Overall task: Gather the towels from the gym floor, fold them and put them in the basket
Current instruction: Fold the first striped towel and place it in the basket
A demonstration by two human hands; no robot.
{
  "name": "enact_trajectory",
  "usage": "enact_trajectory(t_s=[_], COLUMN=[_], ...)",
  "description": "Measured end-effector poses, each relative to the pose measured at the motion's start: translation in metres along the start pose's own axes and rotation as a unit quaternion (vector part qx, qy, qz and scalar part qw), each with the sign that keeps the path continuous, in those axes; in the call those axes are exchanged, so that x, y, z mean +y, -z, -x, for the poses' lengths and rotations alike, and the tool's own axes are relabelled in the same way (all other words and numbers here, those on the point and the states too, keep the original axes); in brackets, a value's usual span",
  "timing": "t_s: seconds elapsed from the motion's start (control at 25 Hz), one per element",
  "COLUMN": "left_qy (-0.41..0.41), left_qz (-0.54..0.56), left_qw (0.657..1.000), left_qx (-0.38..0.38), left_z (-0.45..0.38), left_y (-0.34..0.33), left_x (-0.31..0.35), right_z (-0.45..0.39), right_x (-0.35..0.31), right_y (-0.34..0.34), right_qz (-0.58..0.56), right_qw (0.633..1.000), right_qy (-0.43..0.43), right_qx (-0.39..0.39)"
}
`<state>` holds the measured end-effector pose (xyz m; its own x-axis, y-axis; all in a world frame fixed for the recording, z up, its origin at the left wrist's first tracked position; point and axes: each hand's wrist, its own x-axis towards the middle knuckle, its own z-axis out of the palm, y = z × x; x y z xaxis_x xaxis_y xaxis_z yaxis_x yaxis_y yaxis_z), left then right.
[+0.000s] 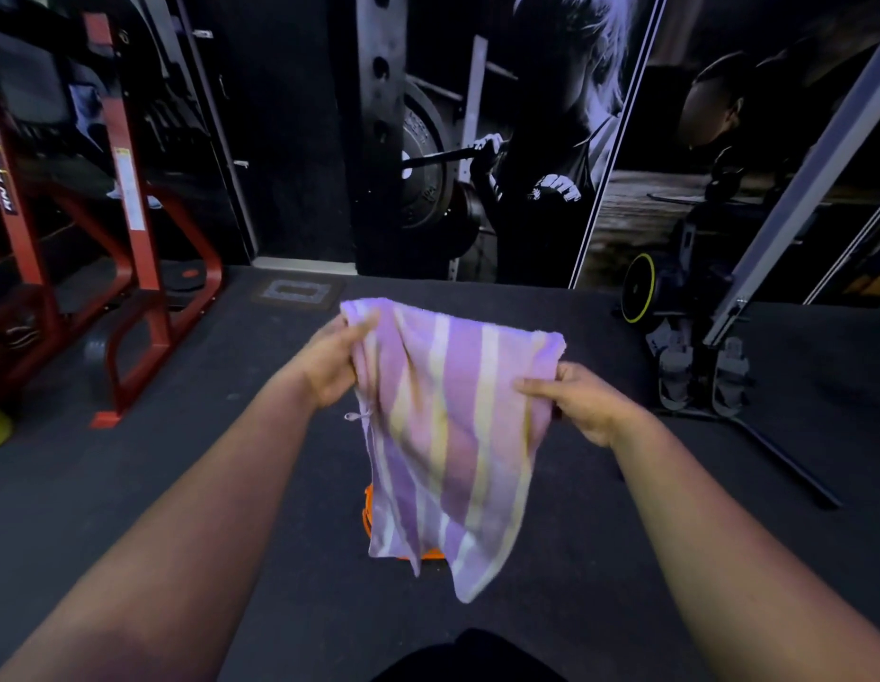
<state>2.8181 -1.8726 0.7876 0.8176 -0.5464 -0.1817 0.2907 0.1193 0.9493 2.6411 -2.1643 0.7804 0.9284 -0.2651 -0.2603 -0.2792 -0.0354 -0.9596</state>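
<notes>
You held the striped towel (447,425) up in the middle of the frame, clear of the gym floor (231,484), with its purple, white and yellow bands running lengthwise. Its long axis hung from the top edge near mid-frame down toward the lower centre, tilted slightly to the right, and the bottom corner dangled free. Your left hand (329,366) pinched the upper-left corner, with the fingers (364,327) curled over the cloth. Your right hand (585,401) gripped the right edge a little lower, thumb on the near face, so the top edge sagged between the two grips. Both hands sat at the towel's upper part, about equally near it; the loose length lay below them. My judgement is that the next fold turned on that: the hanging end had to be brought up to meet the held edge, or the two hands brought together across the width.

Directly behind the lower part of the towel, something orange (368,509) showed on the floor; it may have been the basket, but most of it was hidden and I cannot tell. A red machine frame (133,238) stood at the left of the frame, a pale slanted post (792,199) at the right, and a dark wall mural (526,140) filled the top.
</notes>
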Motion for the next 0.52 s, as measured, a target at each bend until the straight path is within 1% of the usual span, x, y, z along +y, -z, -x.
enact_trajectory(t_s=[0.04,0.08,0.12,0.16,0.2,0.24,0.28,0.32,0.36,0.4,0.44,0.48,0.52], left_qy=[0.002,-0.007,-0.014,-0.032,-0.051,-0.055,-0.049,-0.031,0.001,0.012,0.021,0.01,-0.01], left_qz=[-0.124,-0.205,-0.22,-0.166,-0.079,-0.01,0.009,-0.053,-0.162,-0.231,-0.217,-0.124,-0.012], left_qw=[0.992,0.978,0.974,0.982,0.991,0.994,0.995,0.995,0.984,0.969,0.972,0.988,0.998], left_qx=[0.001,0.026,0.058,0.08,0.092,0.09,0.086,0.081,0.075,0.081,0.088,0.088,0.062], left_z=[0.003,0.002,-0.001,-0.004,-0.002,-0.001,-0.003,-0.004,-0.002,0.001,0.003,0.004,0.008], left_y=[0.003,0.007,0.01,0.011,0.008,0.004,0.003,0.004,0.004,0.003,0.0,-0.003,-0.006], left_x=[-0.007,-0.012,-0.013,-0.008,0.001,0.005,0.005,-0.002,-0.011,-0.016,-0.015,-0.01,0.0], right_z=[-0.004,-0.006,-0.01,-0.014,-0.019,-0.022,-0.025,-0.026,-0.028,-0.029,-0.028,-0.025,-0.022], right_x=[0.001,0.001,0.001,0.0,0.0,-0.002,-0.004,-0.009,-0.013,-0.016,-0.016,-0.017,-0.014], right_y=[-0.001,-0.001,0.001,0.003,0.005,0.006,0.006,0.007,0.007,0.008,0.01,0.012,0.013], right_qz=[0.009,-0.005,-0.016,-0.021,-0.014,-0.004,0.004,0.01,0.008,-0.01,-0.065,-0.145,-0.22], right_qw=[1.0,0.998,0.992,0.985,0.98,0.978,0.977,0.979,0.98,0.98,0.976,0.967,0.957], right_qy=[0.002,0.003,0.006,0.019,0.034,0.046,0.055,0.058,0.059,0.059,0.065,0.071,0.072], right_qx=[0.02,0.066,0.122,0.168,0.196,0.205,0.204,0.196,0.189,0.189,0.196,0.198,0.175])
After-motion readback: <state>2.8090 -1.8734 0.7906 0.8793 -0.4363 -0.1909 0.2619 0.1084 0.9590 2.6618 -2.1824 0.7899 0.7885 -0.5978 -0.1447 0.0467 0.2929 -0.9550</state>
